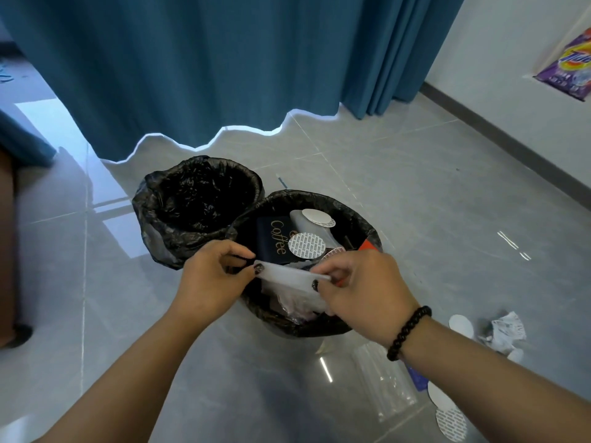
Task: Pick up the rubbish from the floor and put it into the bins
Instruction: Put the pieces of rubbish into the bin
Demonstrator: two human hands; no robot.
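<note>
1. Big picture first: the pale grey tiled floor with a blue curtain hanging behind, and two round bins lined with black plastic bags touching each other. The far-left bin looks to have nothing in it but its liner; the nearer right bin already holds a dark "Coffee" packet, a couple of white round foil seal discs and some clear wrap.

2. Step in hand, as I read it: dropping one piece. Both hands hold a translucent whitish plastic strip right over the near side of the right bin.

3. The left hand pinches the strip's left end between thumb and fingers; the right hand, black bead bracelet on the wrist, pinches the right end. So both are clamped on it, neither loose.

4. Next move, I'd guess: just let go with both so it falls inside the rim. It's light and floppy, so it could catch on the liner's edge.

5. Still on the floor at lower right: a clear plastic sleeve, a crumpled white paper wad and more white discs. So it's not nearly done yet.
</note>
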